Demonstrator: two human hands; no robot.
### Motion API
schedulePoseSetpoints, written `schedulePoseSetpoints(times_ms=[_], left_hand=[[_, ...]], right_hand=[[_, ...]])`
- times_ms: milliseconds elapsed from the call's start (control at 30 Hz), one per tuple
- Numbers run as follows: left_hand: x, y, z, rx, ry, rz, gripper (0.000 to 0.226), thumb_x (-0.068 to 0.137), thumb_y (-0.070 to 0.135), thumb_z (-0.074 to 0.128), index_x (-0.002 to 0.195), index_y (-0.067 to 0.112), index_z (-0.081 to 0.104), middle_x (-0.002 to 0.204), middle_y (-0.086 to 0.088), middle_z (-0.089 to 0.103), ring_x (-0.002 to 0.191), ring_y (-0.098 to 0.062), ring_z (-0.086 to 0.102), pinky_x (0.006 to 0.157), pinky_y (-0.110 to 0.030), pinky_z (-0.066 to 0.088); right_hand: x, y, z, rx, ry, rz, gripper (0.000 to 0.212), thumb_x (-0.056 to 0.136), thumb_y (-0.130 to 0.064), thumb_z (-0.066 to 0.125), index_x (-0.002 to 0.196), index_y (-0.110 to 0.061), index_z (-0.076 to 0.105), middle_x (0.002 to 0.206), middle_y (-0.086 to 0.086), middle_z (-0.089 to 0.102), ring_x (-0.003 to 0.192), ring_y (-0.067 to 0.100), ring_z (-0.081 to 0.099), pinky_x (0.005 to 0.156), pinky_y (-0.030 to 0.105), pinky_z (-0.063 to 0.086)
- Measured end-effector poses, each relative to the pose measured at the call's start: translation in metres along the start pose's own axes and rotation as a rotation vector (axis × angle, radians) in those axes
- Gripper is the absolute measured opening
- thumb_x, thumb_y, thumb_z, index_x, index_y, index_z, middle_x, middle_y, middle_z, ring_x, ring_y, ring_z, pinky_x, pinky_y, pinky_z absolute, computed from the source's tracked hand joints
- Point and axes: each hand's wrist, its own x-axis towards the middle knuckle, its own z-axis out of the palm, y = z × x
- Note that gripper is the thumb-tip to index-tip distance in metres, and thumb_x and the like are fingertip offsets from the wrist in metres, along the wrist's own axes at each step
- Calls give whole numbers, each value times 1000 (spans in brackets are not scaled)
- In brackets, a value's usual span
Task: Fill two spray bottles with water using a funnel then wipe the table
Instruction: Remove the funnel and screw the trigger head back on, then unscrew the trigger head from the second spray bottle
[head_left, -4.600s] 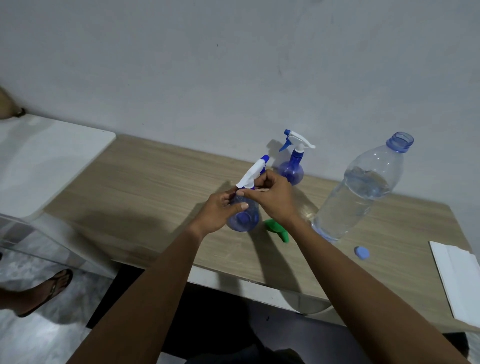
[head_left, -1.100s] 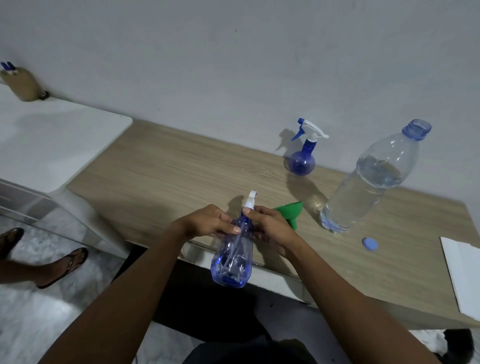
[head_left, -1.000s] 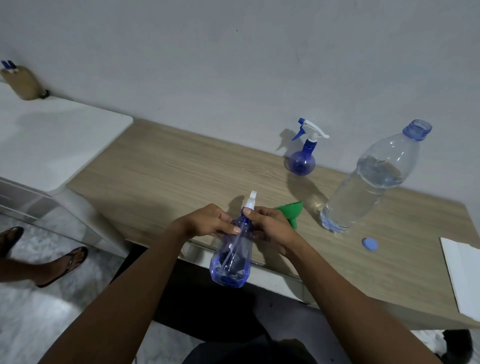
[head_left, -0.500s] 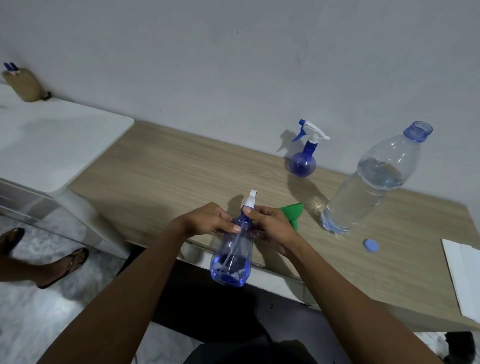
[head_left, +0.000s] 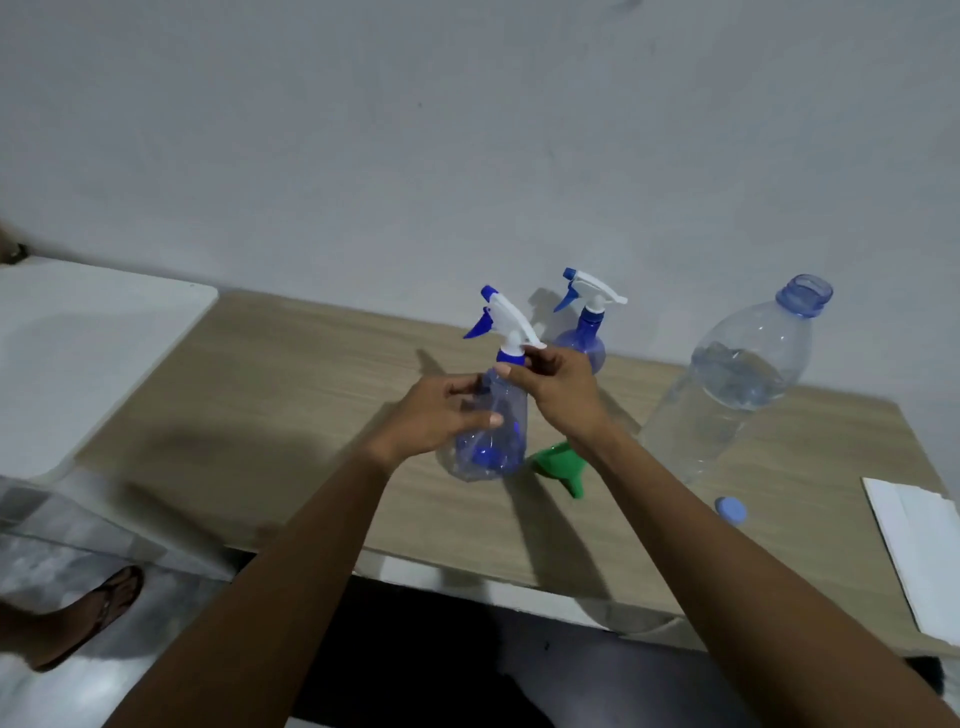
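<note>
Head view | right hand (head_left: 558, 395) fingertips pinch near spray bottle (head_left: 506, 415) at its blue collar | left hand (head_left: 436, 421) curled round its body, upright mid-table (head_left: 291, 395) | green funnel (head_left: 561, 465) lying under right wrist | second spray bottle (head_left: 584, 343) and uncapped water bottle (head_left: 727, 395) behind

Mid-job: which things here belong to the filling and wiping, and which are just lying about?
Job: held spray bottle, second spray bottle, green funnel, open water bottle, blue cap, wooden table, white folded sheet (possibly the wipe).
Lying about: white side table, sandalled foot.
</note>
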Motion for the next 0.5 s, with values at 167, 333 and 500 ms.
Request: schedulePoseSetpoints(times_ms=[167,333,500], left_hand=[[53,21,6,71,72,107,55,75,11,83,127,20,67,114,6,74,108,-13,70,94,-32,57],[106,13,21,194,206,117,41,71,37,79,109,31,68,101,11,76,95,-14,72,86,-45,60],[142,4,32,288,456,135,38,71,41,84,102,31,66,92,16,73,80,-7,69,75,-31,60]], right_hand=[[39,-13,-11,-12,96,-62,25,87,-4,76,112,2,73,105,17,77,98,25,74,94,41,59],[73,8,-23,-4,298,-12,47,74,-30,84,117,-13,73,114,4,76,111,26,71,98,48,57],[93,41,-40,-44,724,135,25,85,-18,80,106,-19,66,100,-8,68,97,22,68,85,36,59]])
